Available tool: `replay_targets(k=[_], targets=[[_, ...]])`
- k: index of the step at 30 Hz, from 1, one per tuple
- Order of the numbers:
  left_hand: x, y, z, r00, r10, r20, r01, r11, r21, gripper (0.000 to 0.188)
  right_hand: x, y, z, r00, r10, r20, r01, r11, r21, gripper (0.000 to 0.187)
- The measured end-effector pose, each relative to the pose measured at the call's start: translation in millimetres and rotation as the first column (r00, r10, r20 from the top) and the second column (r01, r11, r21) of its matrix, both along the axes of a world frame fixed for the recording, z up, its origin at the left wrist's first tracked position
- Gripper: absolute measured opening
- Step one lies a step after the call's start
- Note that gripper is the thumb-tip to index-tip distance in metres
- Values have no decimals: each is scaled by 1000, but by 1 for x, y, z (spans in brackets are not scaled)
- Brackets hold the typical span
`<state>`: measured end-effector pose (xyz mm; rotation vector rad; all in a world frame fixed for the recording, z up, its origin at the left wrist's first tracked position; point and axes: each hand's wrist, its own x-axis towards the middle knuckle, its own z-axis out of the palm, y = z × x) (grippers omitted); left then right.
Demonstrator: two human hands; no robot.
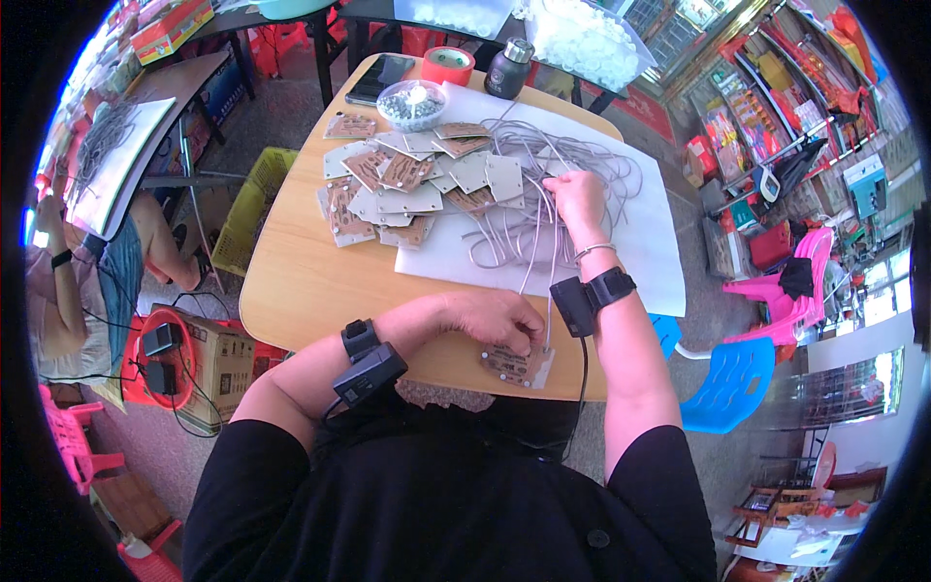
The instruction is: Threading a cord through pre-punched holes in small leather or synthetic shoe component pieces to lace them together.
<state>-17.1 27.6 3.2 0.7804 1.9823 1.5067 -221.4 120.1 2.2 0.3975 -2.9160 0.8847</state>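
Observation:
My left hand (497,318) is at the table's front edge, fingers bent down onto the upper side of a small brown and grey circuit board (514,367). Thin grey cord runs from beside these fingers up the table. Farther out on the right, my right hand (579,202) is closed in a pinch on strands of grey cord (539,231). That cord spreads in loose loops over a white sheet (640,233). Left of it lies a heap of similar circuit boards (393,184), some brown side up, others pale side up.
Behind the heap stand a clear bowl (412,105) of small metallic pieces, a phone (380,80), a red tape roll (447,66) and a dark bottle (510,70). A yellow crate (254,213) is left of the table, a blue chair (727,386) right. Another person sits at far left.

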Motion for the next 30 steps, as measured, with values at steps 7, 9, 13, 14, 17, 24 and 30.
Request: replay_targets(k=[7, 9, 13, 14, 17, 24, 30], targets=[[-1, 2, -6, 1000, 5, -30, -6, 1000, -23, 28, 15, -9, 3, 981, 57, -184, -38, 994, 105, 17], [-1, 1, -5, 1000, 7, -29, -7, 1000, -21, 28, 17, -11, 4, 982, 65, -178, -42, 991, 129, 17], [-2, 2, -6, 1000, 3, -13, -3, 1000, -5, 31, 6, -12, -6, 993, 54, -108, -42, 993, 112, 18], [-2, 3, -7, 1000, -3, -19, 3, 1000, -10, 31, 2, -10, -9, 992, 55, -110, -42, 993, 113, 18], [-1, 1, -3, 999, -14, -37, 12, 999, -30, 28, -4, -1, -10, 995, 93, -29, -95, 993, -71, 15], [8, 0, 12, 1000, -22, -4, 22, 998, -58, 27, 13, 47, 19, 909, 163, 383, 109, 795, -597, 11], [17, -3, 35, 970, -16, 243, 26, 999, -38, 23, 7, 140, 27, 939, -92, 330, 297, 700, -649, 16]])
